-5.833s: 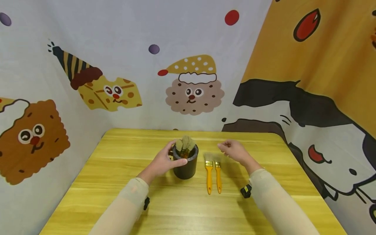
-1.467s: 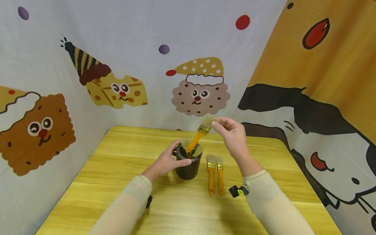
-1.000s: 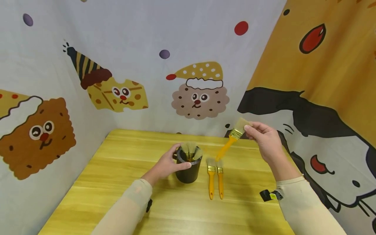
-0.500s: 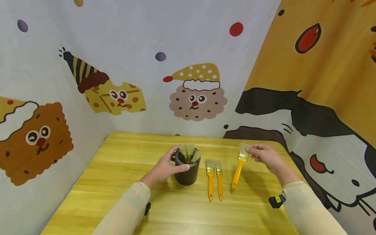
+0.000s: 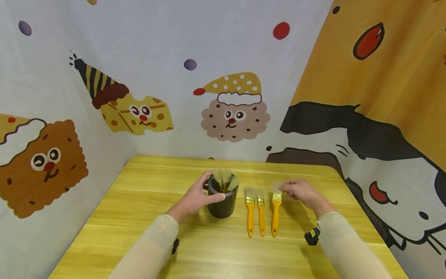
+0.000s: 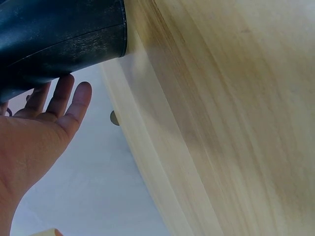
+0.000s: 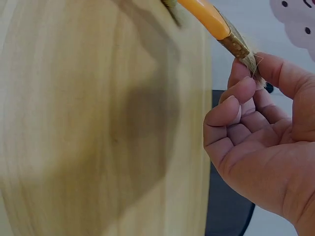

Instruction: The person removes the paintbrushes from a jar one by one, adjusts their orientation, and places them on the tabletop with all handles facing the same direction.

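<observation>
My left hand [image 5: 193,198] holds a black cup [image 5: 221,206] by its side, thumb across the front of the rim and fingers behind. Several brush heads [image 5: 223,178] stick up out of the cup, pale bristles on top. In the left wrist view, the fingers [image 6: 78,103] lie along the underside of the dark cup [image 6: 64,39]. My right hand [image 5: 301,192] pinches a yellow-handled paintbrush [image 5: 275,211] by its bristle tips. That brush points its handle toward me. Thumb and index finger meet on its bristles [image 7: 252,64] in the right wrist view.
Left of the held brush, two more yellow-handled brushes lie side by side: a wider brush [image 5: 250,213] and a narrower brush [image 5: 261,213]. All rest on a yellow wood-grain table [image 5: 132,217]. A cartoon-printed cloth [image 5: 156,69] hangs behind the table.
My right hand has drawn the brush out of the cup, carried it right and lowered it beside the other two, roughly parallel to them. The left hand stays on the cup.
</observation>
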`<action>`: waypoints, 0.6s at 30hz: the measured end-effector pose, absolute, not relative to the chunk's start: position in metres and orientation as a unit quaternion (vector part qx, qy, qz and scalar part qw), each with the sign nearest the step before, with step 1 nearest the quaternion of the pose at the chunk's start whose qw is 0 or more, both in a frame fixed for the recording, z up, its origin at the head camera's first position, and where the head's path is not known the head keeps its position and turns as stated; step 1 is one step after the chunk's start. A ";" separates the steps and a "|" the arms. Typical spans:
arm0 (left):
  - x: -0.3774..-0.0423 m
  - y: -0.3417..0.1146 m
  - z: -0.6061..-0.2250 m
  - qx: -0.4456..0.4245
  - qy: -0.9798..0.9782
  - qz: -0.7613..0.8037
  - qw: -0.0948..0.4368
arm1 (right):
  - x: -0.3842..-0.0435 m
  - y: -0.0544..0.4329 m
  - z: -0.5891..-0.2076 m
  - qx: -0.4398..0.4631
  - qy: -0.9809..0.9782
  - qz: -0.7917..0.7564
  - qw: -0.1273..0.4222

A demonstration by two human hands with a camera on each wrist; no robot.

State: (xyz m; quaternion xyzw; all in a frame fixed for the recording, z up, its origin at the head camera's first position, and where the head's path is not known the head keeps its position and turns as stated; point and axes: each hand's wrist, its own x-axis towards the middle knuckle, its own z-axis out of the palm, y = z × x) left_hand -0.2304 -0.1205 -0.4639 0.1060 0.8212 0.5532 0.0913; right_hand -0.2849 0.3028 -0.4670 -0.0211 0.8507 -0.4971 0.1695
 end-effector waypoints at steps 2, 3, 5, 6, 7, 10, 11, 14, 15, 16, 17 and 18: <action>-0.230 -0.120 -0.464 0.105 0.821 0.553 0.091 | -0.285 0.300 -0.472 -0.022 0.852 -0.494 0.173; -0.231 -0.120 -0.464 0.104 0.821 0.553 0.091 | -0.286 0.298 -0.474 -0.024 0.853 -0.490 0.176; -0.231 -0.120 -0.464 0.104 0.821 0.554 0.092 | -0.286 0.296 -0.478 -0.028 0.858 -0.480 0.181; -0.231 -0.120 -0.465 0.104 0.820 0.554 0.093 | -0.286 0.294 -0.480 -0.030 0.861 -0.474 0.184; -0.231 -0.120 -0.465 0.104 0.820 0.555 0.093 | -0.286 0.293 -0.482 -0.031 0.864 -0.467 0.185; -0.232 -0.120 -0.465 0.103 0.822 0.553 0.094 | -0.285 0.288 -0.485 -0.036 0.876 -0.443 0.186; -0.232 -0.121 -0.466 0.103 0.822 0.552 0.094 | -0.284 0.287 -0.486 -0.033 0.878 -0.439 0.186; -0.232 -0.121 -0.465 0.106 0.823 0.550 0.094 | -0.284 0.284 -0.487 -0.035 0.887 -0.423 0.183; -0.233 -0.121 -0.465 0.107 0.823 0.550 0.094 | -0.284 0.283 -0.487 -0.031 0.887 -0.422 0.183; -0.233 -0.121 -0.465 0.108 0.822 0.551 0.094 | -0.284 0.282 -0.487 -0.029 0.888 -0.421 0.183; -0.233 -0.121 -0.465 0.109 0.821 0.552 0.094 | -0.284 0.282 -0.488 -0.033 0.889 -0.418 0.183; -0.233 -0.121 -0.465 0.108 0.821 0.553 0.094 | -0.284 0.281 -0.489 -0.033 0.890 -0.417 0.183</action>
